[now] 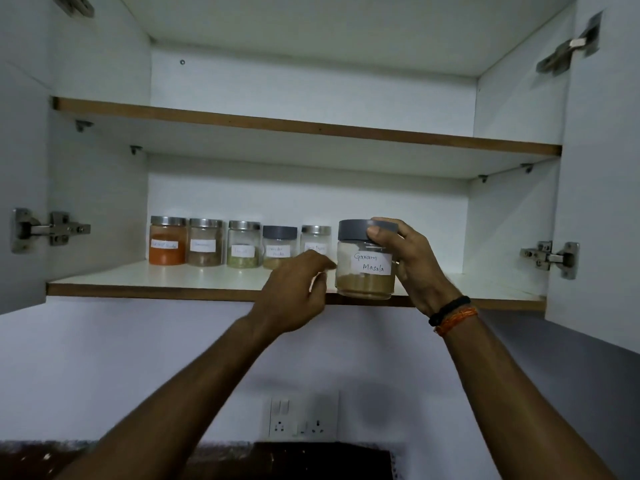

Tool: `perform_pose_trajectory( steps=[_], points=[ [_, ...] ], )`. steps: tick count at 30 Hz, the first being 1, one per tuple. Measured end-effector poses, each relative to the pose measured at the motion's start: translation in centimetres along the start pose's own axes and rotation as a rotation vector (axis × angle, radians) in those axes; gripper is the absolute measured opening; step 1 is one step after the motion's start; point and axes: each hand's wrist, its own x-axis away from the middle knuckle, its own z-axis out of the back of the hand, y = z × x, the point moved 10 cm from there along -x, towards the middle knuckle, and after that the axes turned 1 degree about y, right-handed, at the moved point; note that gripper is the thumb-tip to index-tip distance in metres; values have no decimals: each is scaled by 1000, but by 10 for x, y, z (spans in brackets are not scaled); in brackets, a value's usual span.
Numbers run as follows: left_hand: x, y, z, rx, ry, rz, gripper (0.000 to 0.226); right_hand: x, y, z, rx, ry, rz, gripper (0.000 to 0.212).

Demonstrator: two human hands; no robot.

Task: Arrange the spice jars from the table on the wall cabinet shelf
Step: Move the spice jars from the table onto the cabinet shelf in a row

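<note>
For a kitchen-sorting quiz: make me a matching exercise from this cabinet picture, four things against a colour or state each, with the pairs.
Things:
1. Garam Masala jar
2. leftmost jar
3. upper shelf
4. left hand

States:
A. holds orange powder
B. bears nothing that can be seen
C. gripped by the right hand at the lower shelf's front edge
D. fingers loosely curled, holding nothing

Pairs: 1-C, 2-A, 3-B, 4-D

Lower cabinet shelf (194,277): 5 labelled spice jars (243,249) in row at back; Garam Masala jar (366,268) at front edge.
</note>
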Motion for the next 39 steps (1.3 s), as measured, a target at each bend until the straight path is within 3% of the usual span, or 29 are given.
perform_pose_trajectory(
  steps=[2,6,10,14,20,31,39],
  points=[
    [-5,-12,-30,-176,-247,-68,29,-14,12,5,31,2,-23,55],
    [3,-54,-81,-346,-662,35,50,-39,39,16,80,16,-66,43],
    [0,-68,-99,-379,-766,13,67,-65,65,25,105,24,-88,35],
    [-3,-73,-109,-304,-886,22,73,-96,85,26,161,-5,-111,40],
    [-4,-79,-117,-234,-977,75,74,-143,123,25,327,-75,-162,32],
    [-7,-79,-120,-226,-943,38,73,-179,138,31,616,-89,-87,34],
    [-7,-74,-116,-211,-955,61,72,-187,148,26,661,-136,-127,42]
  ],
)
